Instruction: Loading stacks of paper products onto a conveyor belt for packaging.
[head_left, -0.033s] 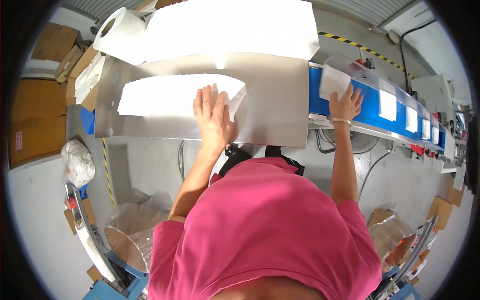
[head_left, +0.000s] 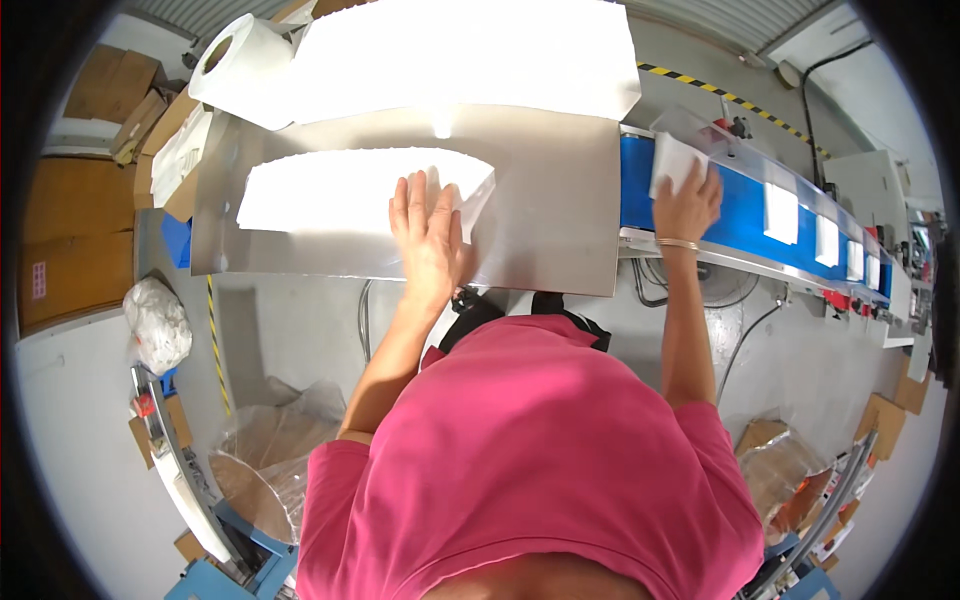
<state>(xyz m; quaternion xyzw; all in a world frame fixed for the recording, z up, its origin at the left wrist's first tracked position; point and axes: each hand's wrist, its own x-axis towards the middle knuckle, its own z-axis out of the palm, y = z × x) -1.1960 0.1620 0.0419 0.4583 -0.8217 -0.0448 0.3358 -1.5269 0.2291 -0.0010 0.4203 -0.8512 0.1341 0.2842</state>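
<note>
A long row of white folded sheets (head_left: 330,190) lies on the steel table (head_left: 560,200). My left hand (head_left: 428,240) rests flat against the row's right end, its fingers stretched out. Over the near end of the blue conveyor belt (head_left: 740,195), my right hand (head_left: 688,208) has its fingers around a white folded pad (head_left: 674,160), which stands tilted. The hand is slightly blurred and covers the pad's lower right part. Farther along the belt sits another white pad (head_left: 780,212), with several more in line behind it.
A larger white stack (head_left: 465,60) fills the table's back, beside a white roll (head_left: 240,65). A clear guard (head_left: 700,130) runs along the belt's far side. Cardboard boxes (head_left: 178,150) stand at the left, and clear plastic bags (head_left: 275,450) lie lower down.
My right hand and the pad in it have shifted and tilted, the fingers now covering more of it. The pads on the belt have moved slightly right. My left hand stays in place.
</note>
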